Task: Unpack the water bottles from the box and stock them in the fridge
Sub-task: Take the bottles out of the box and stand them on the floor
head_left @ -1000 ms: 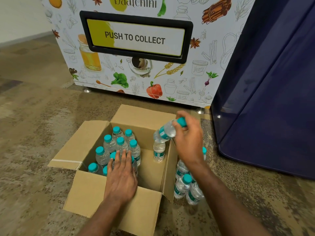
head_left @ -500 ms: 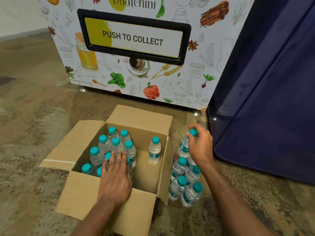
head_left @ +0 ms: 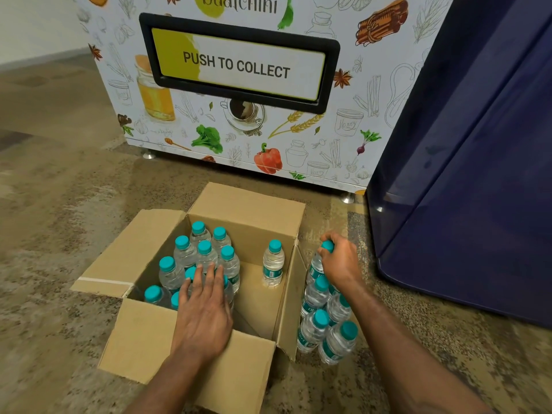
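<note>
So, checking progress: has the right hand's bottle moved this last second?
Yes: the water bottle came down and right, from over the cardboard box's right wall to outside it.

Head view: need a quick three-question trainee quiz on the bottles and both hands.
1. Fill in: the lone bottle in the box stands nearer its ___ wall.
2. True or false: the right-hand grip pinches the cap of an outer bottle beside the box.
3. The left-hand grip lies on: A) the bottle cluster; B) the lone bottle; C) the outer bottle.
Key: 1 right; 2 true; 3 A.
</note>
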